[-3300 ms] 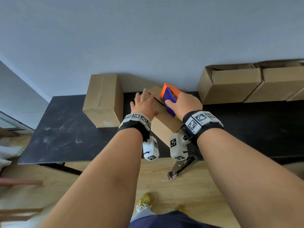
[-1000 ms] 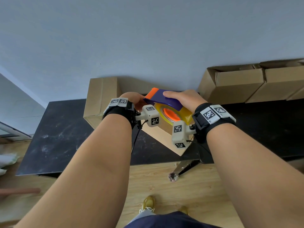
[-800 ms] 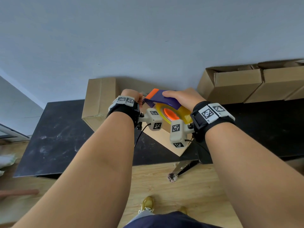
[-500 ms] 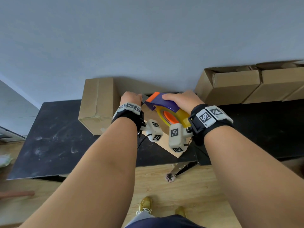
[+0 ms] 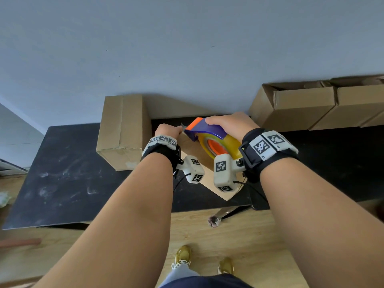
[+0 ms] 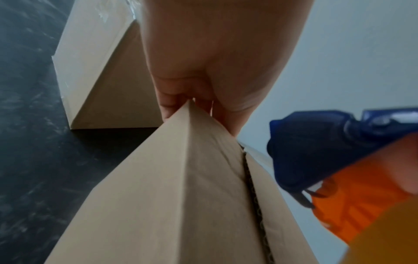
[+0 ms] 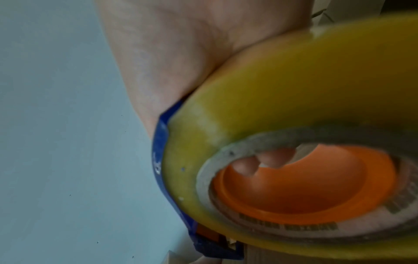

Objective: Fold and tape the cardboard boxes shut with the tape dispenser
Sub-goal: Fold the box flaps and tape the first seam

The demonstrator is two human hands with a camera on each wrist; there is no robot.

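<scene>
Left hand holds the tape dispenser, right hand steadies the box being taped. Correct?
Hands are swapped. The head view shows the right hand gripping the tape dispenser, while the left hand steadies the box at its far corner.

A plain room set up as a packing station

Cardboard boxes (image 5: 311, 107) are lined up against a bare grey-blue wall (image 5: 187, 48) on a scuffed black table (image 5: 62, 173); a light wood floor (image 5: 239, 235) is seen below, and nothing else by which the room could be told.
</scene>
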